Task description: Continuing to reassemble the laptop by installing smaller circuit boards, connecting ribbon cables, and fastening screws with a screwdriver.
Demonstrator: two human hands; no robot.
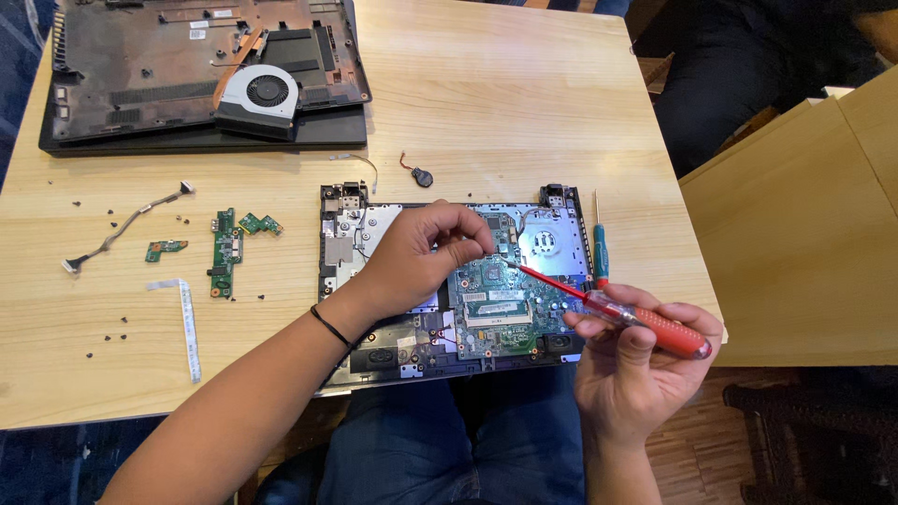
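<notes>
An opened laptop chassis (341,245) lies at the near table edge with its green motherboard (496,309) exposed. My left hand (416,257) rests on the chassis, fingertips pinched at the motherboard's upper part. My right hand (636,360) grips a red-handled screwdriver (613,309). Its tip reaches the board right beside my left fingertips. A black band circles my left wrist.
A laptop bottom cover with a fan (267,92) sits at the far left. Small green boards (224,251), a cable (126,224), a white ribbon cable (187,327), loose screws and a coin cell battery (423,176) lie on the wooden table (486,103). A blue screwdriver (600,252) rests right of the chassis.
</notes>
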